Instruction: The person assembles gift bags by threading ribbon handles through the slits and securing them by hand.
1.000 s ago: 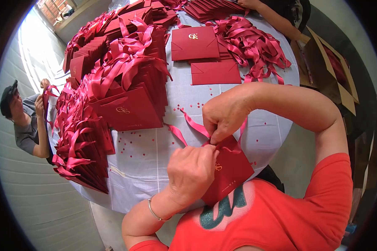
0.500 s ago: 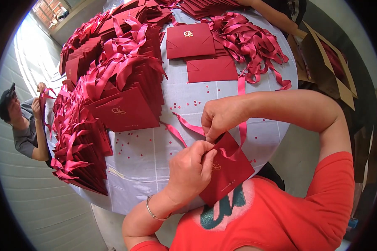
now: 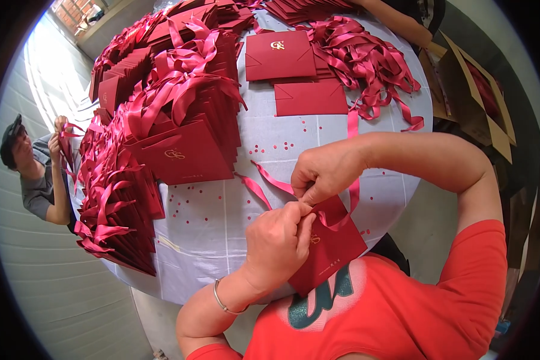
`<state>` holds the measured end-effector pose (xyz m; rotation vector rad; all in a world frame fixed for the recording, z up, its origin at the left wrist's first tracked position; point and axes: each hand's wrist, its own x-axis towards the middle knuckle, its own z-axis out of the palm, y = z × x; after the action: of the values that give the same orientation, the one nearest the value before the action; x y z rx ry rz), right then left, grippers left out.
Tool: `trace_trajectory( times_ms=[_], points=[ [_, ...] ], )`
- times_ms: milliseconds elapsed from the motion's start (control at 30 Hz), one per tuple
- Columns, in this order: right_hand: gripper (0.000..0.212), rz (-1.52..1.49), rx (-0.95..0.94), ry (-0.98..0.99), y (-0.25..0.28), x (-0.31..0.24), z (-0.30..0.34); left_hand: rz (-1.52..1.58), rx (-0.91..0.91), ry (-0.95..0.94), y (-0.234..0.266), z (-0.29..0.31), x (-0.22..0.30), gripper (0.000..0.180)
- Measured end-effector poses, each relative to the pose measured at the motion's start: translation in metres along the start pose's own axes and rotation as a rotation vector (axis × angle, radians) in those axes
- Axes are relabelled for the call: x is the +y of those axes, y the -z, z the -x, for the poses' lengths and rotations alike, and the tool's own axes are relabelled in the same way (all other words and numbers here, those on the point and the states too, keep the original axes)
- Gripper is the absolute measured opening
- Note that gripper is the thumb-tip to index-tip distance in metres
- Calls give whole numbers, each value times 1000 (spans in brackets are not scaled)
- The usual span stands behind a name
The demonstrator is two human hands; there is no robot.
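Dark red paper bags (image 3: pixel 186 156) stand packed in leaning rows at the left of the desk (image 3: pixel 204 255), ribbons (image 3: pixel 183 99) uppermost, probably so they prop one another. Further right, the left hand (image 3: pixel 275 243) has its fingers pinched on the top edge of a single bag (image 3: pixel 333 247) at the near rim, seemingly to steady it; the right hand (image 3: pixel 325 171) pinches beside them, on what I cannot tell.
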<state>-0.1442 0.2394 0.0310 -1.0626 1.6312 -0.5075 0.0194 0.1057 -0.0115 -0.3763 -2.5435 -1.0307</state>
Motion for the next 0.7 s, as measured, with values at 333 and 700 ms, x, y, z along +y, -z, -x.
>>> trace_trajectory(
  times_ms=[333,700],
  points=[
    [24,152,595,9,14,23,-42,175,-85,167,-2,-1,-5,10],
    [21,259,941,204,6,48,-67,151,-143,270,0,-5,-7,13]
  ],
)
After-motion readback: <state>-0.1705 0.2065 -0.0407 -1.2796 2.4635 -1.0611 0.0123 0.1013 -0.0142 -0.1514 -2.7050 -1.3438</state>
